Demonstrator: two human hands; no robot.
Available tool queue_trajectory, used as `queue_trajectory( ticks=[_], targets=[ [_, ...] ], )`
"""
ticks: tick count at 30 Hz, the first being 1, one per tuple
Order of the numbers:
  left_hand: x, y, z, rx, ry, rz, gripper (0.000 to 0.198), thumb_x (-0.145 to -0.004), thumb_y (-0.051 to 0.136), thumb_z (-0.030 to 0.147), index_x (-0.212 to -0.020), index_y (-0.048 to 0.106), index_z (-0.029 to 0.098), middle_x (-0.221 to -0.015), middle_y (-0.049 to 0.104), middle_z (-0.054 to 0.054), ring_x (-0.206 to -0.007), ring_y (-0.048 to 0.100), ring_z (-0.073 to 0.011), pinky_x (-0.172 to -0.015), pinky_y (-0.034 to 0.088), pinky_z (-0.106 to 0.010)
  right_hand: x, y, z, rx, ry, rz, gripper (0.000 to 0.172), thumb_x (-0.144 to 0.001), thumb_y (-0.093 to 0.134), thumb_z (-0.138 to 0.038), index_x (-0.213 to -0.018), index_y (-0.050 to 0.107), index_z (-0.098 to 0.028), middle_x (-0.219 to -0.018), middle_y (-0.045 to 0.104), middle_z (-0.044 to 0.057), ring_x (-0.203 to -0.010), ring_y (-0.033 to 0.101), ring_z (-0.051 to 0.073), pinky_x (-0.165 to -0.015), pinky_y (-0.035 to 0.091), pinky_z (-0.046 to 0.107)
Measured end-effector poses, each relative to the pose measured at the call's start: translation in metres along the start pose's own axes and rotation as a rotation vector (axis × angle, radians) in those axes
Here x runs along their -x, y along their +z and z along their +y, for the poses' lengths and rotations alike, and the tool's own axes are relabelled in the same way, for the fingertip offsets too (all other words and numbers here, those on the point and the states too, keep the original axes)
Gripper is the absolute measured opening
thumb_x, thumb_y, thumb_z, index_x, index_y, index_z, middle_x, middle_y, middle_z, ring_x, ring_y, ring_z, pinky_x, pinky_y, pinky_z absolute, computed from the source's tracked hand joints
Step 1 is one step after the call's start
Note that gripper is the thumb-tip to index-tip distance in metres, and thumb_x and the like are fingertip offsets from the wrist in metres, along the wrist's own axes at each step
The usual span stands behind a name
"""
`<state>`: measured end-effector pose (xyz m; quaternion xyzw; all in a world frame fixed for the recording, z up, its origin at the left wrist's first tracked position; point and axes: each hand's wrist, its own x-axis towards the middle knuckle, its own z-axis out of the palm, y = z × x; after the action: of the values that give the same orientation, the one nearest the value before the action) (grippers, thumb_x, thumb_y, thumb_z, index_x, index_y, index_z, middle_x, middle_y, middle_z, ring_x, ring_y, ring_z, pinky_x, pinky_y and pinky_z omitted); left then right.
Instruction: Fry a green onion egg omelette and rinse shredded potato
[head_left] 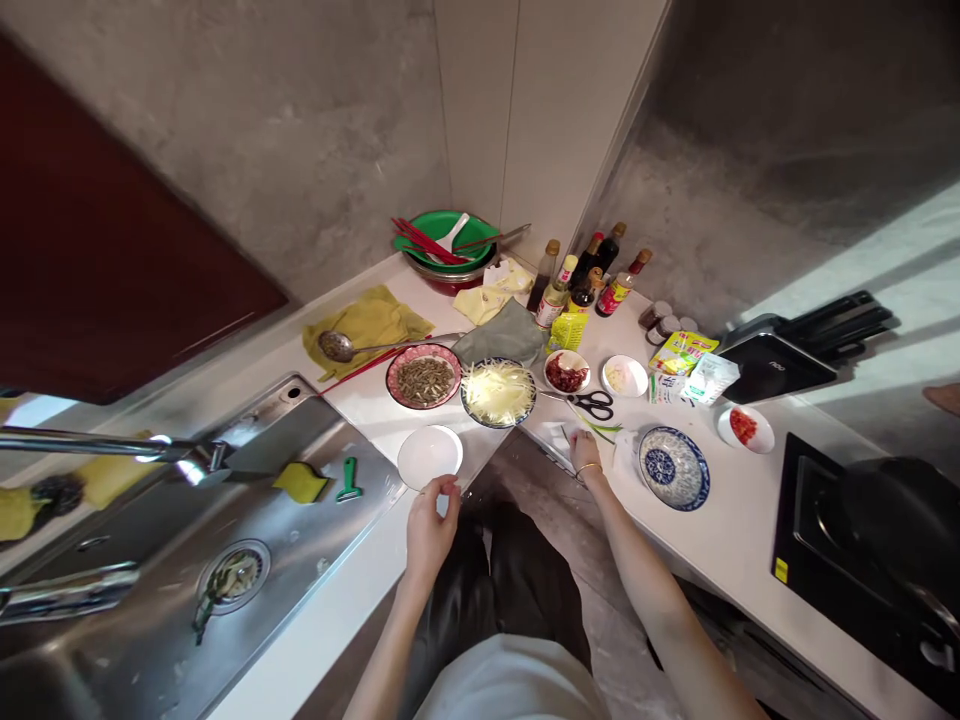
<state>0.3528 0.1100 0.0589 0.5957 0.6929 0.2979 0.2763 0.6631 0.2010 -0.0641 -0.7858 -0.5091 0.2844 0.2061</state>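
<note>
My left hand (pixel 433 522) is at the near rim of a white bowl (pixel 430 456), with thumb and fingers pinched together. Whether anything small sits in that pinch I cannot make out. Over by the front edge of the right-hand counter is my right hand (pixel 584 452), its fingers curled closed; what they grip is hidden. Strips of green onion (pixel 600 426) lie just beyond it, next to black-handled scissors (pixel 594 405). A plate of pale shredded vegetable (pixel 499 392) and a red-rimmed plate of brownish shreds (pixel 424 378) stand behind the white bowl.
To the left is a steel sink (pixel 300 540) with a green peeler (pixel 349 480) and a yellow sponge (pixel 301 482). Bowls of dried chillies (pixel 568 373) and chopped red pepper (pixel 744 428), a blue-patterned bowl (pixel 673 467), sauce bottles (pixel 555 297) and a black stove (pixel 862 560) occupy the right.
</note>
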Motion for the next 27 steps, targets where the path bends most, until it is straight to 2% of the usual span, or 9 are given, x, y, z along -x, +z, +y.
queue_trajectory(
  ticks=[6, 8, 10, 11, 13, 18, 22, 24, 27],
  targets=[
    [-0.006, 0.023, 0.015, 0.037, -0.012, -0.042, 0.022, -0.088, 0.045, 0.036, -0.099, 0.058, 0.021, -0.087, 0.066, -0.006, -0.081, 0.063, -0.0211, -0.062, 0.048, -0.028, 0.005, 0.005, 0.01, 0.058, -0.041, 0.09, 0.018, -0.078, 0.047, -0.02, -0.087, 0.061, -0.014, -0.096, 0.062, 0.012, -0.098, 0.053, 0.022, -0.091, 0.042, 0.035],
    [-0.008, 0.04, 0.023, 0.056, 0.021, -0.094, 0.022, -0.088, 0.045, 0.034, -0.099, 0.058, 0.021, -0.091, 0.066, -0.007, -0.085, 0.063, -0.0213, -0.067, 0.049, -0.03, 0.017, -0.001, 0.021, 0.066, -0.028, 0.178, 0.03, -0.082, 0.041, -0.022, -0.103, 0.059, -0.01, -0.113, 0.056, 0.017, -0.112, 0.047, 0.025, -0.098, 0.037, 0.04],
    [-0.009, 0.06, 0.033, 0.068, 0.067, -0.168, 0.021, -0.089, 0.044, 0.032, -0.099, 0.059, 0.021, -0.093, 0.066, -0.007, -0.087, 0.062, -0.0207, -0.072, 0.05, -0.031, 0.029, -0.009, 0.036, 0.075, 0.015, 0.302, 0.042, -0.085, 0.037, -0.023, -0.122, 0.048, -0.005, -0.133, 0.041, 0.024, -0.129, 0.031, 0.029, -0.104, 0.028, 0.048],
    [-0.01, 0.071, 0.039, 0.067, 0.097, -0.208, 0.02, -0.089, 0.044, 0.03, -0.099, 0.059, 0.021, -0.094, 0.066, -0.007, -0.088, 0.062, -0.0203, -0.074, 0.05, -0.032, 0.033, -0.013, 0.044, 0.074, 0.046, 0.359, 0.047, -0.085, 0.035, -0.022, -0.128, 0.043, -0.004, -0.138, 0.034, 0.026, -0.133, 0.024, 0.031, -0.105, 0.025, 0.051],
    [-0.013, 0.095, 0.05, 0.051, 0.164, -0.278, 0.019, -0.089, 0.043, 0.026, -0.098, 0.059, 0.021, -0.093, 0.066, -0.006, -0.088, 0.062, -0.0192, -0.078, 0.049, -0.032, 0.037, -0.018, 0.059, 0.045, 0.122, 0.422, 0.05, -0.084, 0.033, -0.019, -0.132, 0.039, -0.003, -0.141, 0.031, 0.026, -0.134, 0.023, 0.032, -0.105, 0.022, 0.053],
    [-0.046, 0.169, 0.074, -0.183, 0.364, -0.436, 0.023, -0.087, 0.044, 0.016, -0.095, 0.065, 0.02, -0.09, 0.066, -0.007, -0.09, 0.059, -0.0201, -0.082, 0.046, -0.033, 0.037, -0.021, 0.081, -0.126, 0.233, 0.357, 0.047, -0.08, 0.034, -0.019, -0.122, 0.053, -0.005, -0.121, 0.052, 0.023, -0.121, 0.042, 0.031, -0.103, 0.029, 0.049],
    [-0.087, 0.225, 0.088, -0.473, 0.525, -0.534, 0.028, -0.085, 0.046, 0.011, -0.102, 0.067, 0.017, -0.101, 0.064, -0.012, -0.1, 0.054, -0.0258, -0.086, 0.042, -0.039, 0.047, -0.023, 0.091, -0.326, 0.295, 0.403, 0.04, -0.077, 0.038, -0.022, -0.106, 0.062, -0.007, -0.112, 0.059, 0.021, -0.114, 0.048, 0.029, -0.102, 0.032, 0.046],
    [-0.102, 0.241, 0.091, -0.503, 0.571, -0.563, 0.025, -0.083, 0.049, 0.01, -0.097, 0.068, 0.016, -0.101, 0.064, -0.013, -0.103, 0.052, -0.0276, -0.088, 0.039, -0.04, 0.052, -0.024, 0.097, -0.563, 0.334, 0.445, 0.034, -0.073, 0.045, -0.027, -0.097, 0.064, -0.012, -0.107, 0.062, 0.017, -0.109, 0.052, 0.027, -0.101, 0.034, 0.044],
    [-0.114, 0.25, 0.088, -0.511, 0.606, -0.592, 0.019, -0.081, 0.052, 0.012, -0.083, 0.069, 0.016, -0.092, 0.065, -0.013, -0.101, 0.052, -0.0272, -0.089, 0.036, -0.04, 0.054, -0.023, 0.108, -0.88, 0.377, 0.483, 0.028, -0.066, 0.056, -0.034, -0.086, 0.064, -0.017, -0.094, 0.066, 0.01, -0.096, 0.057, 0.024, -0.094, 0.04, 0.043]
  ],
)
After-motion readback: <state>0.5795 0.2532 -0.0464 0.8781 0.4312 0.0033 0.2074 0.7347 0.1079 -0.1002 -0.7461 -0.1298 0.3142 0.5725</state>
